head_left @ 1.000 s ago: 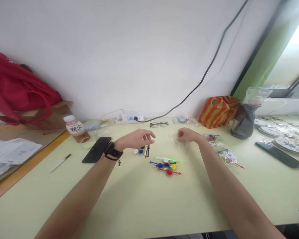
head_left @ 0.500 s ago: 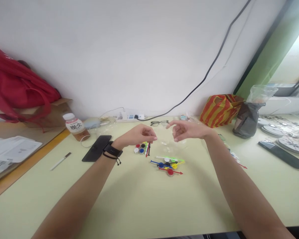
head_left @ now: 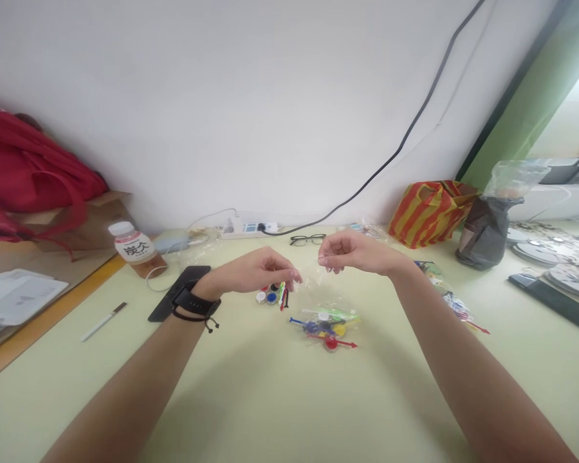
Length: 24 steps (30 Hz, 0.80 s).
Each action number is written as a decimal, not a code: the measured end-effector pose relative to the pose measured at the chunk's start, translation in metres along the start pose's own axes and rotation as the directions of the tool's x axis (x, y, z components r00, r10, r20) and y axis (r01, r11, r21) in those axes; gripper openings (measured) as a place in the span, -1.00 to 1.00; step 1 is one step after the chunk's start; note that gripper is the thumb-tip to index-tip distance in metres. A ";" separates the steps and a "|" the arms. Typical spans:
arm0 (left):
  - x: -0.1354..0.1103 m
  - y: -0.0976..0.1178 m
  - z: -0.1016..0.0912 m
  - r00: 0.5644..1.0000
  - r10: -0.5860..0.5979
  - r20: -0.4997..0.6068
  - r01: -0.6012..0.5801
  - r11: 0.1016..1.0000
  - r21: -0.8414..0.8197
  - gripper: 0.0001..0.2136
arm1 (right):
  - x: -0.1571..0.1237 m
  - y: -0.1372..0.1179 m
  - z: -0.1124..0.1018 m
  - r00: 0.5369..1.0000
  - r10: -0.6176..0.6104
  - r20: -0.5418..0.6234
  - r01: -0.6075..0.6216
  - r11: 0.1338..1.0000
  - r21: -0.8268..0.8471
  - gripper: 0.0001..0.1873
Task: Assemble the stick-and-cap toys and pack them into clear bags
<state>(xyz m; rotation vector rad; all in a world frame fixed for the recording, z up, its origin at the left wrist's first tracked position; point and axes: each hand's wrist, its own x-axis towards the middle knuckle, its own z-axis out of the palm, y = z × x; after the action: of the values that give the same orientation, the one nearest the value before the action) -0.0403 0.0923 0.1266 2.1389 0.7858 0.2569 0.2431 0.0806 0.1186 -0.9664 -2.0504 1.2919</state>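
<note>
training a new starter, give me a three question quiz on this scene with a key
1. True or false: the black watch is on the left wrist.
2. In the central pile, what colour is the arrow piece lowest in the picture?
3. What is between the left hand and right hand: A) a pen; B) clear plastic; C) a bottle?

Key: 1. True. 2. Red. 3. B.

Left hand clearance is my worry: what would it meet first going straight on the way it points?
Most likely the clear plastic bag, just beyond the fingers of the left hand; depth is unclear, so they may be touching it now.
</note>
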 end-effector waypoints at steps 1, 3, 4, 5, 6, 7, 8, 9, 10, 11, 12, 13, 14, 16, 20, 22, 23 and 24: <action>-0.001 -0.001 -0.002 1.000 -0.004 0.004 0.004 1.000 0.008 -0.57 | -0.001 0.001 -0.002 1.000 0.013 -0.014 -0.013 1.000 0.001 -0.68; -0.003 -0.004 -0.004 1.000 -0.004 -0.008 0.004 1.000 0.016 -0.60 | -0.002 0.003 -0.004 0.999 0.039 -0.032 -0.039 0.999 -0.001 -0.65; -0.003 -0.005 -0.004 1.000 0.000 -0.022 0.001 1.000 0.018 -0.62 | -0.002 0.003 -0.004 0.998 0.048 -0.028 -0.048 0.999 -0.006 -0.65; -0.003 -0.006 -0.003 0.999 0.004 -0.035 -0.003 1.000 0.021 -0.64 | -0.001 0.003 -0.003 0.999 0.051 -0.017 -0.052 0.999 -0.011 -0.65; -0.002 -0.006 -0.002 0.999 0.008 -0.046 -0.007 1.000 0.022 -0.64 | 0.000 0.003 -0.002 0.999 0.048 -0.005 -0.048 0.999 -0.013 -0.66; -0.001 -0.006 -0.001 0.999 0.010 -0.052 -0.009 1.000 0.022 -0.65 | 0.001 0.003 0.000 0.999 0.036 0.001 -0.036 0.999 -0.010 -0.67; 0.000 -0.005 0.001 0.998 0.015 -0.060 -0.014 1.000 0.016 -0.66 | 0.002 0.002 0.003 1.000 0.018 -0.001 -0.018 1.000 0.000 -0.68; 0.001 -0.005 0.002 0.997 0.023 -0.075 -0.023 1.000 0.005 -0.67 | 0.004 0.002 0.006 1.000 -0.002 -0.007 0.002 1.000 0.018 -0.69; 0.002 -0.004 0.004 0.994 0.034 -0.106 -0.036 0.999 -0.015 -0.67 | 0.005 0.001 0.008 1.000 -0.020 -0.014 0.020 0.999 0.038 -0.69; 0.002 -0.004 0.004 0.986 0.045 -0.161 -0.052 0.998 -0.041 -0.68 | 0.006 0.001 0.010 0.999 -0.030 -0.013 0.030 0.998 0.052 -0.69; 0.002 -0.004 0.003 0.970 0.053 -0.236 -0.072 0.995 -0.072 -0.69 | 0.006 0.002 0.012 1.000 -0.030 0.003 0.030 0.998 0.052 -0.69; 0.002 -0.005 0.002 0.946 0.053 -0.319 -0.091 0.990 -0.105 -0.70 | 0.006 0.002 0.012 0.999 -0.023 0.034 0.022 0.999 0.039 -0.69; 0.001 -0.006 -0.001 0.916 0.045 -0.399 -0.107 0.985 -0.137 -0.70 | 0.005 0.003 0.011 0.998 -0.011 0.068 0.010 1.000 0.020 -0.69; -0.002 -0.011 -0.009 0.870 0.022 -0.493 -0.128 0.975 -0.183 -0.69 | 0.002 0.005 0.005 0.996 0.013 0.085 -0.013 1.000 -0.007 -0.70; -0.009 -0.020 -0.020 0.962 0.006 -0.273 -0.062 0.978 -0.198 -0.73 | -0.007 0.011 -0.013 0.996 0.012 -0.087 -0.011 1.000 0.015 -0.67; -0.010 -0.020 -0.020 0.985 -0.018 -0.173 -0.018 0.979 -0.203 -0.67 | -0.011 0.012 -0.020 0.990 -0.001 -0.142 0.001 1.000 -0.002 -0.66; -0.009 -0.019 -0.017 0.985 -0.027 -0.169 -0.009 0.977 -0.211 -0.60 | -0.012 0.012 -0.022 0.989 -0.003 -0.148 0.001 1.000 -0.016 -0.66; -0.008 -0.018 -0.014 0.981 -0.032 -0.189 -0.009 0.977 -0.214 -0.54 | -0.012 0.011 -0.023 0.989 0.000 -0.146 -0.004 1.000 -0.031 -0.66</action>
<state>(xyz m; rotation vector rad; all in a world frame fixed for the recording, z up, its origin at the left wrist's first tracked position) -0.0609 0.1046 0.1226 1.9248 0.8398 0.5249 0.2707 0.0862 0.1167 -1.0458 -1.9625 1.1576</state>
